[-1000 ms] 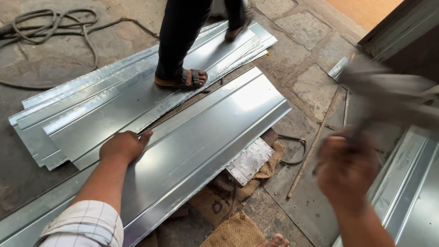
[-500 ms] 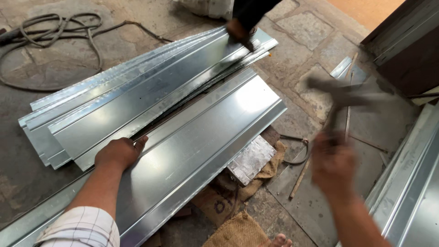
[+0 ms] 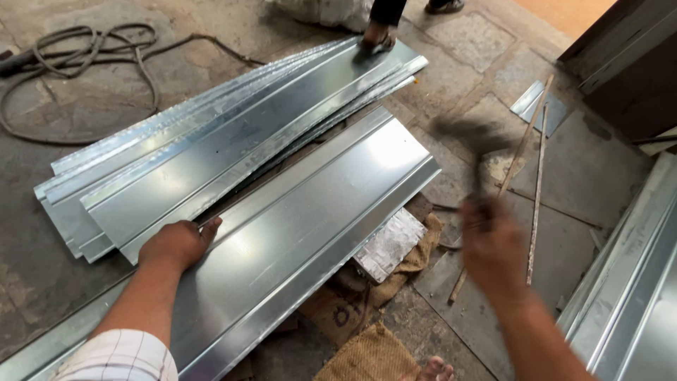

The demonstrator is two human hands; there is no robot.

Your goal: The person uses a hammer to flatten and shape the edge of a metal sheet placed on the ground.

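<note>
The long galvanised steel panel [image 3: 296,233] lies on the floor, its position unchanged. The left hand [image 3: 180,243] stays pressed flat on its 9 o'clock edge. The right hand [image 3: 493,247], fist closed round a blurred hammer [image 3: 469,137], has swung lower toward 3 o'clock; a bystander's foot [image 3: 374,42] has retreated to 12.

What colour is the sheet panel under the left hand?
Shiny silver-grey, bare metal, with a bright glare patch: the sheet panel under the left hand, seen in the head view.
</note>
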